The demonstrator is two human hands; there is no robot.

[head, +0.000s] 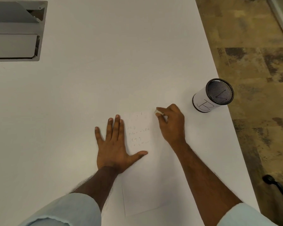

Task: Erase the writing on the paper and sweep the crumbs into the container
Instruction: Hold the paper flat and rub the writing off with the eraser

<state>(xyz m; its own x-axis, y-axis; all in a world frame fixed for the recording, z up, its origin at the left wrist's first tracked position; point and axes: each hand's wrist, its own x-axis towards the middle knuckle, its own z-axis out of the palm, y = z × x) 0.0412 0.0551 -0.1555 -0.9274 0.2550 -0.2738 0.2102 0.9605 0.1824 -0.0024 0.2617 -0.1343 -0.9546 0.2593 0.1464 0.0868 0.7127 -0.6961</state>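
A white sheet of paper (pixel 147 185) lies on the white table, with faint pencil lines of writing (pixel 138 136) on its upper part. My left hand (pixel 114 144) lies flat with fingers spread, pressing the paper's left side. My right hand (pixel 171 124) pinches a small white eraser (pixel 158 112) at the paper's top right corner, where the writing looks fainter. A mesh cup container (pixel 212 97) wrapped in white paper stands upright to the right of that hand.
The table's right edge (pixel 232 121) runs diagonally just behind the container, with patterned floor beyond. A grey recessed cable box (pixel 15 28) sits at the far left of the table. A black chair part (pixel 278 188) shows at lower right.
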